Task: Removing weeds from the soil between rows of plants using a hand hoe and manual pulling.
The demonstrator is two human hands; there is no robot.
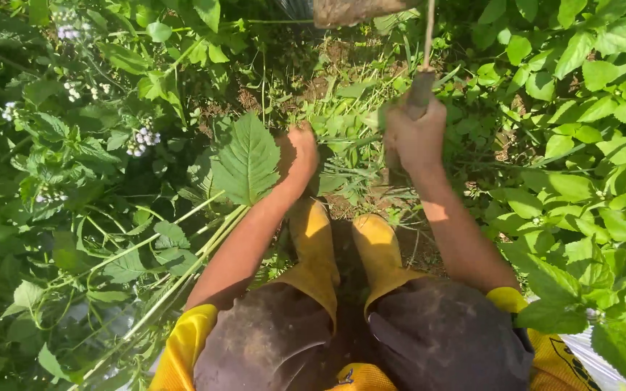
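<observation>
Right hand [416, 137] upper centre, fist closed round hoe handle [422, 90]; blade [353, 10] at top edge; left hand [298, 153] beside it, fingers buried in weeds [345, 119], grip unclear; yellow boots [345, 242] below.

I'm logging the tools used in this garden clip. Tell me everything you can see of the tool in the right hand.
The tool is only partly in view. A dark, worn-looking handle rises out of the right hand, whose grip closes around it. Above, a thin pale shaft runs to the top edge, beside a brown, soil-caked blade. How these parts join cannot be told. It stands nearly upright over cut green stems and bare soil.
</observation>
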